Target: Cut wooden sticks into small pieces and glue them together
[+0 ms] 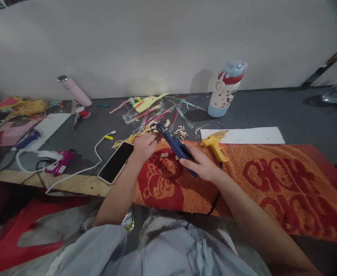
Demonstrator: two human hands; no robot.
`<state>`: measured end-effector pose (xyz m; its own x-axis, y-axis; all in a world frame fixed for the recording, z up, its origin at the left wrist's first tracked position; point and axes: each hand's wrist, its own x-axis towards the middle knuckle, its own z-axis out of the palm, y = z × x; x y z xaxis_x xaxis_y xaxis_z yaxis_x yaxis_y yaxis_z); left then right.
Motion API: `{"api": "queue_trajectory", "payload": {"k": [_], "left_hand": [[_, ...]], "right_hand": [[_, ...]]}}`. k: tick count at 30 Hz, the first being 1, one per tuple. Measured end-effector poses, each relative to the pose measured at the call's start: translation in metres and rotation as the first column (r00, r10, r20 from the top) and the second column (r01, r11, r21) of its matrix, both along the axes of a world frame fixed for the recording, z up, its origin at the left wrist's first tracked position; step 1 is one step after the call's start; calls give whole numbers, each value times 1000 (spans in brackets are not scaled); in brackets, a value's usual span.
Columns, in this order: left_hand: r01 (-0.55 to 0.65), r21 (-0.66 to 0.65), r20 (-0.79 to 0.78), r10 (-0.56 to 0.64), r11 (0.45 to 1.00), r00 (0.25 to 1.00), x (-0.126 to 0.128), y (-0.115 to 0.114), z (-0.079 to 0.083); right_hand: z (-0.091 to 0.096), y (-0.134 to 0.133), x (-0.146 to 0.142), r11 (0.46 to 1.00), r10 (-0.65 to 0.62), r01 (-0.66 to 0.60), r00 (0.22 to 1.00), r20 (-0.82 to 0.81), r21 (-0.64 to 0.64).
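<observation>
My right hand point(199, 163) is wrapped round a long blue hand tool point(175, 145) with a dark head at its far end, whose exact kind does not show. The tool points away and to the left above an orange and red towel point(203, 191). Close to its head, my left hand point(145, 146) has bent, closed fingers; what they pinch, if anything, is hidden. A bundle of yellow cord point(125, 141) lies beside the left hand. Small cut beige pieces point(181, 132) are scattered just past the tool, and a small group of similar pieces point(164, 155) sits on the towel.
A black-screened phone point(116, 163) lies left of my left arm. Right of the tool are a yellow glue gun point(216, 145) and a white board point(251, 135). A patterned bottle point(226, 92) stands behind. Plastic-wrapped sticks point(153, 113) and a white cable point(96, 149) also lie about.
</observation>
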<state>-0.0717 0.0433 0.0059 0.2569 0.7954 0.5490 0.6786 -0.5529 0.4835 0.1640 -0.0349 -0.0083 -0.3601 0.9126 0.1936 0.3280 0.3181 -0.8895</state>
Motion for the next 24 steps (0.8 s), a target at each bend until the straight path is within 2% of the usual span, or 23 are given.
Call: {"api": "queue_trajectory", "payload": {"k": [3, 12, 17, 20, 24], "left_hand": [[-11, 25, -52, 12, 1000, 999, -2, -2, -2], [12, -70, 47, -8, 997, 999, 4, -10, 8], [2, -43, 28, -1, 999, 1000, 4, -11, 12], [11, -54, 34, -9, 998, 999, 4, -11, 13], [67, -136, 115, -52, 988, 992, 6, -13, 16]], "right_hand": [[1, 0, 1, 1000, 1, -2, 1000, 16, 27], [2, 3, 4, 992, -20, 10, 997, 72, 128], [4, 3, 3, 989, -41, 30, 996, 74, 147], [4, 3, 4, 995, -20, 15, 998, 56, 99], [2, 6, 9, 998, 33, -33, 999, 3, -60]]}}
